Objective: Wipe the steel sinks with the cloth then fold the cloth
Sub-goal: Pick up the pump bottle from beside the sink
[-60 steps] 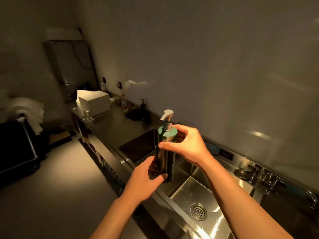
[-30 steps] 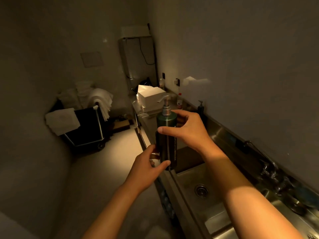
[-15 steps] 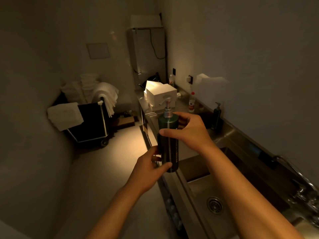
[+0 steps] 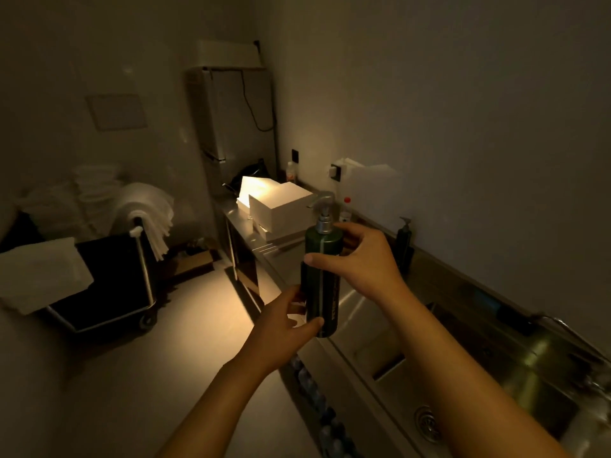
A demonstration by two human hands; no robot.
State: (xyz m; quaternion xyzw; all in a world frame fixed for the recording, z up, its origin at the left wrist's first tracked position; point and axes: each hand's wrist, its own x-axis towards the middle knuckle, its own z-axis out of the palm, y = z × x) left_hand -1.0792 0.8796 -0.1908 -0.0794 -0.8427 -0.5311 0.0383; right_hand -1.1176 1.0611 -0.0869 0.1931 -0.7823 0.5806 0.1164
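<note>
Head view: a person holds a dark green pump bottle (image 4: 321, 279) upright above the front edge of the steel counter (image 4: 334, 365). The right hand (image 4: 360, 262) wraps around its shoulder; the left hand (image 4: 281, 328) grips its base. The steel sinks (image 4: 489, 391) lie below and right of both hands. Pale cloths (image 4: 43, 276), possibly towels, drape a cart (image 4: 109, 285) well apart at left.

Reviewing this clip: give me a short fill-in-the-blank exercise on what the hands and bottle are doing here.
1. Both hands hold a green ____ bottle.
2. The right hand grips the bottle near its ____.
3. The left hand holds it near its ____.
4. The bottle stands ____.

Missing words: pump; top; bottom; upright
</note>
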